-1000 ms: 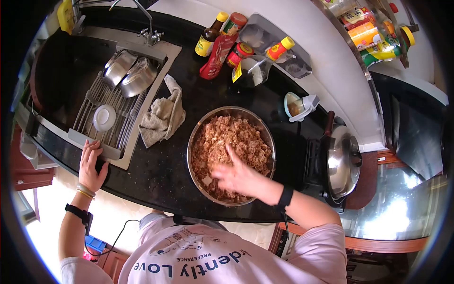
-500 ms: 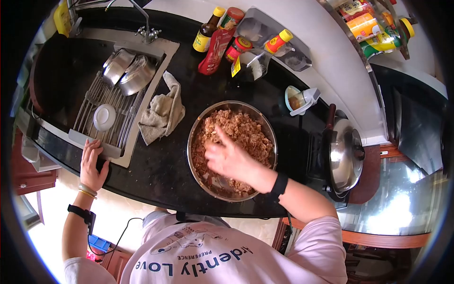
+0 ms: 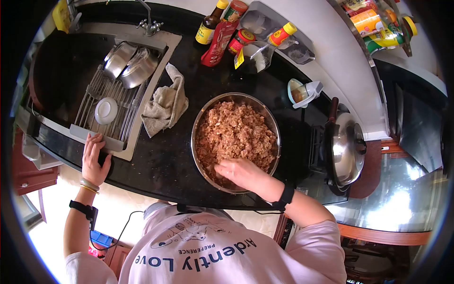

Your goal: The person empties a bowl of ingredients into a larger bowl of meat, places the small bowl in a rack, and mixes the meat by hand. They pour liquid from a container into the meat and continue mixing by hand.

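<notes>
A round metal bowl (image 3: 277,156) on the black counter holds a mound of reddish minced mixture (image 3: 239,130). At the bowl's near side, my right hand (image 3: 243,174) has its fingers curled down into the mixture; the fingertips are partly hidden, and whether they hold any of it cannot be made out. My left hand (image 3: 95,161) rests with spread fingers on the near edge of the sink, beside the metal rack (image 3: 87,106), and holds nothing. Between sink and bowl lies a crumpled beige cloth (image 3: 165,106).
Two metal pots (image 3: 138,71) and a white dish (image 3: 106,110) sit on the sink rack. Behind the bowl stand a dark bottle (image 3: 208,26), a red pouch (image 3: 220,45) and jars. A lidded pan (image 3: 346,149) is at the right, below a pale blue-rimmed bowl (image 3: 296,91).
My right hand has moved down toward the bowl's near side, and its extended finger has curled in. The whole view has shifted slightly. My left hand stays at the sink edge.
</notes>
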Demonstrator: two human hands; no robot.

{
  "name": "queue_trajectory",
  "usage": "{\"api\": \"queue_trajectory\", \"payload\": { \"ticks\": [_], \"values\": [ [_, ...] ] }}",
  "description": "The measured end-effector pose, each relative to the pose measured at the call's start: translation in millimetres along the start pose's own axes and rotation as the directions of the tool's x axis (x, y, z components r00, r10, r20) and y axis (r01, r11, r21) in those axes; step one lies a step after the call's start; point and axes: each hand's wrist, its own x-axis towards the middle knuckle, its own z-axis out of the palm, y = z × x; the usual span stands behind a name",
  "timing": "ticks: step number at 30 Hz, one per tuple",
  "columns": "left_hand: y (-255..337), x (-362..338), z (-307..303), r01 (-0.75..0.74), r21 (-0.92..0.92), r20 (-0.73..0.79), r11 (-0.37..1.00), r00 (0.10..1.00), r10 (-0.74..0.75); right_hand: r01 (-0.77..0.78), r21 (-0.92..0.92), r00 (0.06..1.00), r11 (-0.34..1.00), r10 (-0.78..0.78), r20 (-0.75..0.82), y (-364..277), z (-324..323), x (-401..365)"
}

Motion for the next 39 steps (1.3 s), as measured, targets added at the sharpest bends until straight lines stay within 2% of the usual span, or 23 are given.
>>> {"api": "queue_trajectory", "payload": {
  "ticks": [1,3,4,5,6,7,8,9,11,13,15,17,19,20,21,23,24,26,27,29,32,36,39],
  "values": [
    [-0.6,0.2,0.5,0.0,0.001,0.003,1.0,1.0,0.0,-0.001,0.001,1.0,1.0,0.001,-0.003,-0.6,-3.5,-1.3],
    [-1.2,0.5,0.8,-0.007,0.0,0.002,1.0,1.0,0.007,-0.04,0.15,0.995,0.988,0.053,-0.088,-1.6,-16.3,-11.7],
    [-1.1,0.1,0.7,-0.009,-0.001,-0.001,1.0,1.0,0.009,-0.125,0.141,0.991,0.982,0.117,0.061,-7.3,-26.7,-18.4],
    [-0.8,-0.1,0.2,-0.011,-0.003,0.002,1.0,1.0,0.011,-0.128,0.142,0.991,0.982,0.12,0.06,-7.0,-21.6,-26.0],
    [-0.4,0.4,0.0,-0.008,-0.002,0.001,1.0,1.0,0.008,-0.281,0.182,0.941,0.942,0.233,0.245,-6.2,-10.5,-35.8],
    [0.2,1.0,0.3,-0.006,-0.002,-0.001,1.0,1.0,0.006,-0.433,0.191,0.846,0.881,0.323,0.425,-6.1,-0.8,-43.5],
    [0.7,1.0,1.0,-0.008,-0.005,-0.002,1.0,1.0,0.008,-0.394,0.283,0.876,0.875,0.263,0.405,-7.9,5.9,-44.8],
    [0.9,0.7,1.6,-0.001,-0.002,-0.006,1.0,1.0,0.001,-0.393,0.28,0.876,0.876,0.264,0.404,-10.1,6.9,-39.8],
    [0.2,-0.4,0.5,0.004,0.004,-0.008,1.0,1.0,-0.004,-0.24,0.335,0.941,0.911,0.133,0.311,-19.0,9.0,-23.6],
    [-0.2,0.2,1.1,0.003,0.0,-0.001,1.0,1.0,-0.003,-0.238,0.302,0.921,0.923,0.115,0.373,-24.5,4.5,7.3],
    [-1.9,-1.3,2.3,-0.002,0.0,-0.005,1.0,1.0,0.002,-0.169,0.302,0.959,0.938,0.086,0.27,-25.0,4.6,36.5],
    [-2.9,-2.1,2.0,-0.005,0.005,-0.007,1.0,1.0,0.005,-0.184,0.188,0.975,0.965,0.155,0.16,-15.1,7.7,66.8],
    [-2.6,-1.9,1.4,-0.002,-0.007,0.004,1.0,1.0,0.002,-0.24,0.231,0.968,0.943,0.251,-0.018,-8.2,-8.6,80.8],
    [-2.2,-2.3,1.6,-0.007,-0.007,0.003,1.0,1.0,0.007,-0.368,0.295,0.919,0.882,0.394,-0.03,-5.7,-16.1,84.1],
    [-2.1,-2.4,1.6,-0.008,-0.011,0.001,1.0,1.0,0.008,-0.369,0.295,0.918,0.881,0.396,-0.034,-3.9,-18.8,78.9],
    [-3.5,-1.4,0.8,-0.008,-0.015,-0.002,1.0,1.0,0.008,-0.399,0.41,0.917,0.82,0.37,0.151,3.4,-26.5,60.8],
    [-4.2,-1.5,1.1,-0.017,-0.018,-0.008,1.0,1.0,0.016,-0.401,0.408,0.916,0.82,0.371,0.153,-1.8,-33.4,50.6],
    [-4.5,-2.7,1.9,-0.02,-0.025,-0.013,0.999,1.0,0.019,-0.503,0.528,0.862,0.684,0.444,0.245,-24.3,-44.6,24.2],
    [-4.4,-2.0,1.3,-0.025,-0.029,-0.013,0.999,1.0,0.024,-0.402,0.503,0.911,0.765,0.389,0.136,-20.9,-29.4,8.2],
    [-4.2,-2.0,1.0,-0.03,-0.035,-0.008,0.999,1.0,0.03,-0.439,0.317,0.898,0.84,0.4,0.184,-31.7,-22.7,-4.5],
    [-4.2,-2.0,0.9,-0.026,-0.024,-0.011,0.999,1.0,0.025,-0.344,0.312,0.939,0.886,0.316,0.138,-35.3,5.5,-15.3],
    [-4.9,-2.5,0.8,-0.03,-0.025,-0.012,0.999,0.999,0.03,-0.377,0.378,0.923,0.846,0.379,0.071,-56.4,16.5,-2.5],
    [-5.2,-3.6,3.1,-0.03,-0.016,-0.01,0.999,0.999,0.03,-0.361,0.45,0.901,0.817,0.431,-0.059,-56.7,36.1,19.2]
  ]
}}
